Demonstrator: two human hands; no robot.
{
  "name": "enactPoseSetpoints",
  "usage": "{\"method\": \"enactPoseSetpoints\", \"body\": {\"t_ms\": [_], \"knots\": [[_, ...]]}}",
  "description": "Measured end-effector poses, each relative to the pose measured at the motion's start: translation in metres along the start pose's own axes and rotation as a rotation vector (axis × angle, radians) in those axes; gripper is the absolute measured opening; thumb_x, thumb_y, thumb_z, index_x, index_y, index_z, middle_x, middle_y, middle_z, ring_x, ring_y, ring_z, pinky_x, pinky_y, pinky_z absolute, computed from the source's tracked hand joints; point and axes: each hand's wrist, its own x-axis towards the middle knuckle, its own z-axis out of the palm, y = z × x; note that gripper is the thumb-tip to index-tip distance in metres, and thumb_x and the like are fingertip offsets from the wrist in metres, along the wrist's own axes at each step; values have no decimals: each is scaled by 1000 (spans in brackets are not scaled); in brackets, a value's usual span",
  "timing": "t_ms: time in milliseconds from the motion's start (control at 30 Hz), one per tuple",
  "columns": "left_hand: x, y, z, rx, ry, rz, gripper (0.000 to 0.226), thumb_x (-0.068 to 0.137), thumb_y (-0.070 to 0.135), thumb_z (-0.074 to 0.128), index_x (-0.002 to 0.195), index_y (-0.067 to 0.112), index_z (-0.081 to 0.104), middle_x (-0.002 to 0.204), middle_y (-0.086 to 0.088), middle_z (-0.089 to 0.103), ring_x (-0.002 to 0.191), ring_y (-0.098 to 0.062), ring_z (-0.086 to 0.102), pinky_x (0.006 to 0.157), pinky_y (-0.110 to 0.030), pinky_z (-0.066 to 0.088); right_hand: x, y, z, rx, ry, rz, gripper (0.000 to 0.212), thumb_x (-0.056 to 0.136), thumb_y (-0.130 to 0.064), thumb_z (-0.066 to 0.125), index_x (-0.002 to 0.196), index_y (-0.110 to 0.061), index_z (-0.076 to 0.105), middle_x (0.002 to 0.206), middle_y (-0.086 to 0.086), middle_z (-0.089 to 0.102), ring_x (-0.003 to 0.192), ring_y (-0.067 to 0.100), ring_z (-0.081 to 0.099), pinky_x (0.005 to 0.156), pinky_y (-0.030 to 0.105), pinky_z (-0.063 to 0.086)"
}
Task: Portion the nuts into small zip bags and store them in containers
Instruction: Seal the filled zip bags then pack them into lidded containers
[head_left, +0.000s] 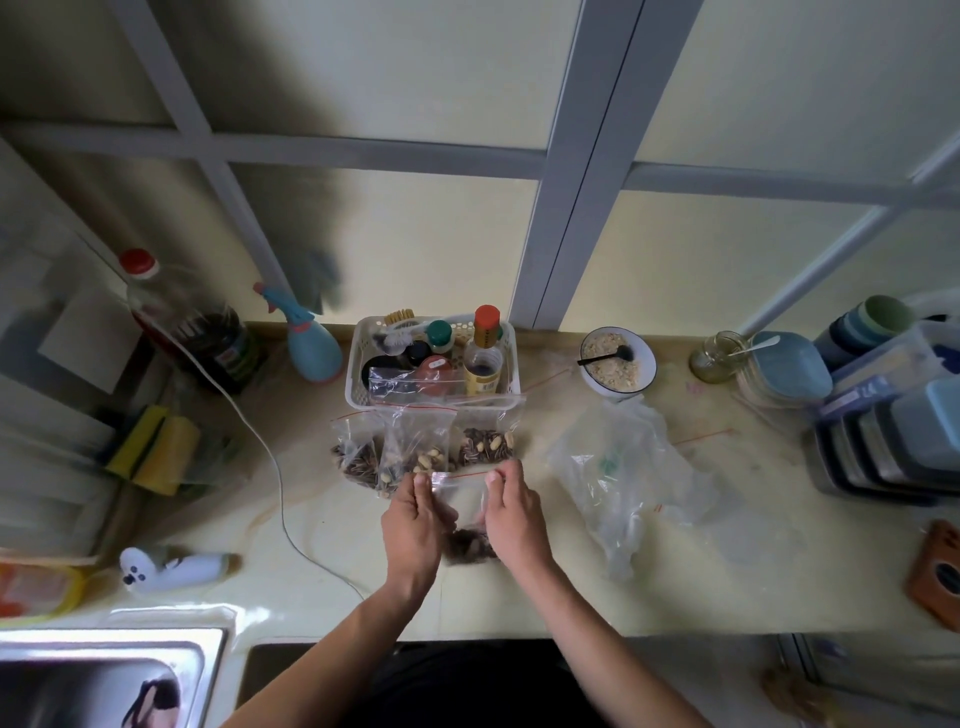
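A small clear zip bag (464, 501) with a red seal line hangs upright above the counter, dark seeds and nuts gathered in its bottom. My left hand (415, 525) pinches its top left corner and my right hand (511, 514) pinches the top right corner. Just behind stand three filled zip bags (423, 449) of striped seeds and pale nuts, leaning against a white basket (358, 364). A white bowl (618, 364) of pale nuts with a black spoon sits at the back right. Stacked containers (893, 441) stand at the far right.
The basket holds bottles and a brush. A crumpled clear plastic bag (623, 478) lies right of my hands. A glass jar (719, 356) with a spoon, a blue spray bottle (311, 348), a large oil bottle (192, 327), a white cable (280, 488), sponges (156, 452) and a sink (104, 675) surround the counter.
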Motion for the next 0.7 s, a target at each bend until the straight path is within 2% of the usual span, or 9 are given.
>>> {"method": "enactPoseSetpoints", "body": {"t_ms": [67, 133, 200, 300, 400, 467, 633, 700], "knots": [[1, 6, 4, 16, 54, -16, 44, 108, 36, 31, 83, 10, 55, 58, -8, 67, 52, -21, 64, 57, -38, 55, 1, -5, 8, -35, 107, -20, 23, 108, -27, 36, 103, -8, 48, 75, 17, 67, 75, 40, 64, 58, 42, 38], [2, 10, 8, 47, 87, -21, 44, 108, 38, 30, 82, 11, 54, 57, -7, 66, 50, -19, 63, 55, -34, 53, 1, -9, 14, -43, 158, -10, 30, 107, -34, 31, 106, -9, 47, 77, 19, 69, 75, 43, 64, 56, 40, 38], [2, 13, 12, 81, 92, -26, 45, 108, 39, 29, 81, 11, 53, 56, -7, 66, 48, -17, 62, 52, -30, 49, 2, -8, 16, -49, 171, 22, 33, 106, -38, 26, 106, -11, 45, 75, 17, 70, 75, 43, 65, 58, 42, 44], [3, 15, 17, 117, 100, -37, 45, 107, 39, 29, 80, 13, 52, 55, -7, 65, 46, -13, 61, 55, -33, 51, 6, -6, 13, -77, 173, 28, 25, 109, -30, 33, 103, -9, 46, 68, 17, 67, 71, 44, 64, 57, 39, 39], [4, 20, 21, 144, 112, -48, 46, 107, 40, 27, 79, 11, 50, 56, -8, 64, 44, -8, 59, 53, -30, 46, 10, -6, 12, -129, 192, 12, 28, 109, -31, 32, 104, -7, 48, 73, 21, 67, 71, 45, 63, 55, 37, 35], [5, 25, 24, 152, 122, -63, 48, 107, 41, 26, 81, 7, 50, 57, -9, 65, 44, -7, 58, 52, -27, 42, 12, -8, 11, -152, 204, -1, 31, 108, -32, 32, 105, -6, 48, 74, 21, 67, 69, 44, 63, 53, 38, 37], [8, 30, 34, 66, 62, -92, 47, 106, 45, 29, 88, 9, 54, 61, -4, 70, 52, -18, 67, 60, -37, 55, 25, -8, 8, -232, 266, -59, 50, 105, -44, 16, 109, -9, 50, 68, 18, 67, 62, 42, 64, 48, 40, 45], [7, 34, 38, 97, 22, -66, 40, 104, 49, 37, 92, 13, 49, 64, -3, 71, 57, -16, 68, 61, -29, 53, 31, -6, 8, -251, 272, -44, 54, 104, -46, 14, 115, -8, 51, 73, 19, 69, 67, 42, 67, 52, 43, 50]]}}
